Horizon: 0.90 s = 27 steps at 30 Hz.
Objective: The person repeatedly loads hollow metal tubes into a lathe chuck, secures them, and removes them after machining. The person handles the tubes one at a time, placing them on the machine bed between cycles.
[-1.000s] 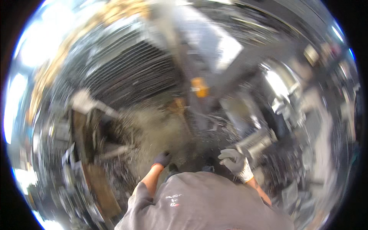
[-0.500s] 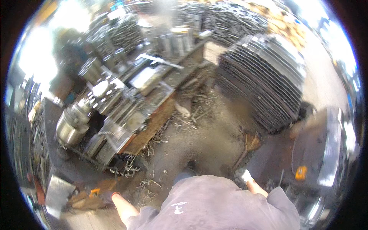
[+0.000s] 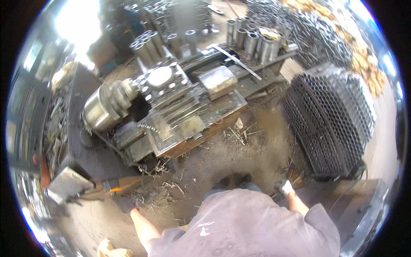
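Observation:
Low at the left hangs my left hand (image 3: 125, 203) in a dark glove with a red cuff. It is dim and blurred, so its fingers are hard to make out. My right hand (image 3: 283, 187), in a white and dark glove, hangs on the other side above the floor, its fingers also unclear. Neither hand shows a thing held. Ahead stands a lathe with a round metal chuck (image 3: 100, 109), and its tool post (image 3: 161, 77) has a pale round top. Metal caliper (image 3: 237, 62) and a shallow box (image 3: 217, 80) lie on the machine's right part.
Upright metal tubes (image 3: 252, 43) stand in groups behind the lathe. A big stack of perforated dark metal (image 3: 329, 120) stands at the right. Curled metal shavings (image 3: 167, 192) litter the floor. A dark metal bench (image 3: 359, 205) is at lower right, a slanted metal plate (image 3: 70, 184) at left.
The view has swung leftward, so the lathe, tubes and stack sit farther right in the picture. Both hands still hang at my sides. The picture is less smeared now.

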Each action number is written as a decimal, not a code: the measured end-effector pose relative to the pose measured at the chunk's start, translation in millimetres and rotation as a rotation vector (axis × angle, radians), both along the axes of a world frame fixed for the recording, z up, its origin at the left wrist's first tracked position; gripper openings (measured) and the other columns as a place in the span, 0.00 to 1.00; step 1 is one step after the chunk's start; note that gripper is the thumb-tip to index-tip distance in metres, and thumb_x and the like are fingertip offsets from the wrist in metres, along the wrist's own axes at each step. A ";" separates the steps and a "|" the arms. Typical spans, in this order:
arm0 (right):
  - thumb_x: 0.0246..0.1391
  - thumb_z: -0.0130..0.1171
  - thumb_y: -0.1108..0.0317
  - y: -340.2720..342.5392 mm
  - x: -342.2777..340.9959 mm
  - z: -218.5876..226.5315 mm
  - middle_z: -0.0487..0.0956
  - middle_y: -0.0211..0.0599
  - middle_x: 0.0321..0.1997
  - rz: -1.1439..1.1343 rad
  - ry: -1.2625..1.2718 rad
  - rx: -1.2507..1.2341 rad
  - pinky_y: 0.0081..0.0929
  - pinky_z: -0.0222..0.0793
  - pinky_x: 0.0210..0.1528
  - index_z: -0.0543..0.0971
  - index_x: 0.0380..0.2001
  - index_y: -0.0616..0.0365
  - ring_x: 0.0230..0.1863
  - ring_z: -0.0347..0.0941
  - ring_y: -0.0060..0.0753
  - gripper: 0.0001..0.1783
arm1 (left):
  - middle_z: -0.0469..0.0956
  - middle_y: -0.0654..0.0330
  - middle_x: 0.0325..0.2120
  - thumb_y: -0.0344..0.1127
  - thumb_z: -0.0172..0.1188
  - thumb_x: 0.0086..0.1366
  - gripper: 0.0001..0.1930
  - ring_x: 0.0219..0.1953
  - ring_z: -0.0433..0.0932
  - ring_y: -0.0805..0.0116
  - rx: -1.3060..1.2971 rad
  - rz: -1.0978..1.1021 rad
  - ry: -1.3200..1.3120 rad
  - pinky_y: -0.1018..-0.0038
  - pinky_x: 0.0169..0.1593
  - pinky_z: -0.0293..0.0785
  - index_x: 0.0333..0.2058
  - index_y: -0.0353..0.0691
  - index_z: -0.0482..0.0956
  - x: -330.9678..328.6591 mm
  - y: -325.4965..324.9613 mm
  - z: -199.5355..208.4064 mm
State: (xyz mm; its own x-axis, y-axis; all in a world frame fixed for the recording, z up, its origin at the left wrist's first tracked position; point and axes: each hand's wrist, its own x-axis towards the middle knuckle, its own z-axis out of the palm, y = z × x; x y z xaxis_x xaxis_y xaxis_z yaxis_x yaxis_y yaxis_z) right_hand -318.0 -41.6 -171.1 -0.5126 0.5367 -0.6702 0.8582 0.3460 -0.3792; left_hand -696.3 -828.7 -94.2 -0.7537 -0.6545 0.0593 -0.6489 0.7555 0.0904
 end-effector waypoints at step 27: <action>0.60 0.57 0.67 706.7 -26.6 196.7 0.87 0.49 0.44 -0.511 0.693 1.032 0.41 0.86 0.42 0.82 0.54 0.63 0.38 0.86 0.46 0.20 | 0.81 0.46 0.60 0.57 0.55 0.76 0.27 0.63 0.79 0.46 0.294 -1.216 -0.570 0.55 0.64 0.74 0.60 0.41 0.83 -3.6 842.4 72.5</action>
State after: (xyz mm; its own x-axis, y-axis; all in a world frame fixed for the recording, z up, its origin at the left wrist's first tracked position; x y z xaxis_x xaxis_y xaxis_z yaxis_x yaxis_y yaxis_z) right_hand -344.6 665.1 25.6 -0.1712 0.8672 0.4676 0.7146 0.4360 -0.5471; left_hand -699.9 13.7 -21.7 -0.7285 0.4949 -0.4737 0.4008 0.8687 0.2912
